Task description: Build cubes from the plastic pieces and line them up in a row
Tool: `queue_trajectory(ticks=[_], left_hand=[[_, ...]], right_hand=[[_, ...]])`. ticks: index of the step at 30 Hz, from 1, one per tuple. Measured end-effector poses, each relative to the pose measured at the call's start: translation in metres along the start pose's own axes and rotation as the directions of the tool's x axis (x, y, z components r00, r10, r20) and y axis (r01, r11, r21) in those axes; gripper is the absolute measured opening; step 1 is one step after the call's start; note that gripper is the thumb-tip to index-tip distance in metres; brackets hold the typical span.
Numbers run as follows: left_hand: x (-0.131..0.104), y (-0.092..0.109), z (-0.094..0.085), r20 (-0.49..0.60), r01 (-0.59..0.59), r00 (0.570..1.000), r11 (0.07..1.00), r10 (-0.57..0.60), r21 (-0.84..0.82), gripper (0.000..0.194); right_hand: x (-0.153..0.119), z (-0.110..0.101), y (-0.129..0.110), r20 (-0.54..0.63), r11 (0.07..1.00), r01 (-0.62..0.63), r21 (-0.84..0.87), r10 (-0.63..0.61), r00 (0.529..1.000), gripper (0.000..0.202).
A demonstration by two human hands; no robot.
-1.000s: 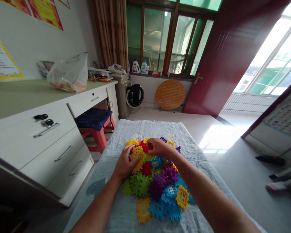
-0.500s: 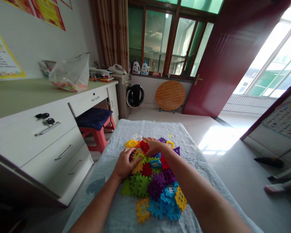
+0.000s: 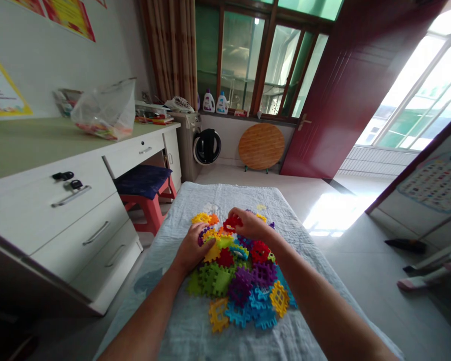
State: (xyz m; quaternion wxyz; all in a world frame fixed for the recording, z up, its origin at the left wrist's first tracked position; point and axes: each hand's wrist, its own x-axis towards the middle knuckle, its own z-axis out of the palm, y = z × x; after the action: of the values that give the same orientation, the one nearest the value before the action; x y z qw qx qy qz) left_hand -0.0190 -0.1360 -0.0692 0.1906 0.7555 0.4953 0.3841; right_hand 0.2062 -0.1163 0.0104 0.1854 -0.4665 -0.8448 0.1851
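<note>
r hand [image 3: 250,225] has its fingers pinched on a red piece [image 3: 231,223] at the far part of the pile [image 3: 241,287], on the cloth-covered surface [image 3: 244,193]. l hand [image 3: 191,245] has thumb & fingers apart round yellow pcs [image 3: 212,253] at the pile's l side; can't tell if it grips. best: light pinch on the rim, teeth free, l hand steady so nearby pcs don't slide.

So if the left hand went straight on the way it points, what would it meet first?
Most likely the yellow pieces just ahead of the left hand; it seems to touch them, though depth is hard to judge.
</note>
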Motion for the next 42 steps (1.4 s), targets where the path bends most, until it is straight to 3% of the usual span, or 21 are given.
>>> queue_trajectory(ticks=[5,9,12,14,16,19,21,25,30,36,42], left_hand=[[0.000,0.003,-0.001,-0.045,-0.073,0.996,0.995,0.077,0.075,0.049],[-0.004,0.013,-0.004,0.011,-0.133,0.991,0.978,0.132,0.162,0.059],[-0.013,0.031,-0.008,0.181,-0.211,0.967,0.958,0.177,0.193,0.081],[-0.022,0.046,-0.008,0.342,-0.273,0.918,0.945,0.200,0.180,0.101],[-0.032,0.060,-0.006,0.480,-0.295,0.858,0.940,0.182,0.171,0.119],[-0.044,0.073,0.002,0.578,-0.296,0.804,0.938,0.142,0.181,0.131],[-0.047,0.076,0.006,0.574,-0.298,0.805,0.940,0.152,0.169,0.132],[-0.043,0.071,0.012,0.448,-0.293,0.867,0.950,0.218,0.104,0.127],[-0.036,0.065,0.018,0.323,-0.253,0.918,0.967,0.230,0.030,0.092],[-0.030,0.067,0.026,0.181,-0.076,0.977,0.974,0.117,-0.215,0.086],[-0.026,0.067,0.028,0.030,0.025,0.999,0.939,-0.016,-0.342,0.058]], right_hand=[[-0.053,-0.018,0.015,-0.115,0.980,-0.022,0.196,0.045,0.992,0.034],[-0.110,-0.016,0.030,-0.193,0.979,-0.190,0.074,0.201,0.960,0.034],[-0.156,-0.008,0.034,-0.167,0.946,-0.325,0.016,0.323,0.932,0.086],[-0.179,0.000,0.032,-0.061,0.916,-0.401,-0.014,0.400,0.915,0.116],[-0.192,0.010,0.027,0.047,0.886,-0.462,-0.043,0.463,0.885,0.131],[-0.189,0.021,0.015,0.125,0.864,-0.497,-0.083,0.504,0.855,0.134],[-0.179,0.025,0.008,0.101,0.875,-0.480,-0.070,0.485,0.869,0.133],[-0.159,0.028,0.002,-0.015,0.931,-0.359,0.064,0.361,0.933,0.126],[-0.141,0.033,0.011,-0.184,0.947,-0.138,0.291,0.197,0.963,0.110],[-0.118,0.028,0.014,-0.153,0.902,-0.118,0.416,0.197,0.968,0.092],[-0.091,0.021,-0.004,-0.201,0.825,-0.058,0.563,0.204,0.958,0.077]])
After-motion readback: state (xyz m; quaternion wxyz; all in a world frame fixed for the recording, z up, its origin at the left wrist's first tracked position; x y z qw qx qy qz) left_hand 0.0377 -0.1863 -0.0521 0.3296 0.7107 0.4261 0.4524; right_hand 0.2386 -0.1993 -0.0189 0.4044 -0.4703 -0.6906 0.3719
